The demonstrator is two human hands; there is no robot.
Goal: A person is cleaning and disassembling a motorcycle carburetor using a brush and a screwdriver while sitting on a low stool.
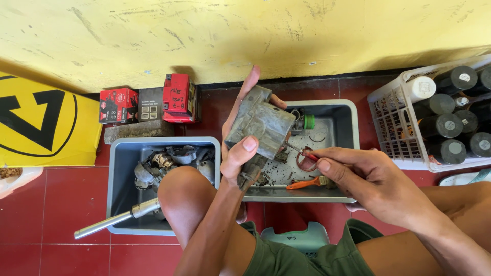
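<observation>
My left hand (240, 138) grips a grey metal carburetor body (261, 122), held up over a grey plastic tray (348, 117). My right hand (358, 174) holds a thin screwdriver with a red handle (299, 151), its tip against the underside of the carburetor body. A reddish rubber ring (306, 163) hangs by my right thumb. In the tray below lie an orange-handled brush (307, 183), a green-capped part (308, 121) and small dark bits.
A second grey tray (120, 194) at left holds several metal engine parts and a long steel socket wrench (115, 220). Red boxes (179, 97) stand by the yellow wall. A white crate (394, 128) of dark spray cans sits at right. My knees frame the trays.
</observation>
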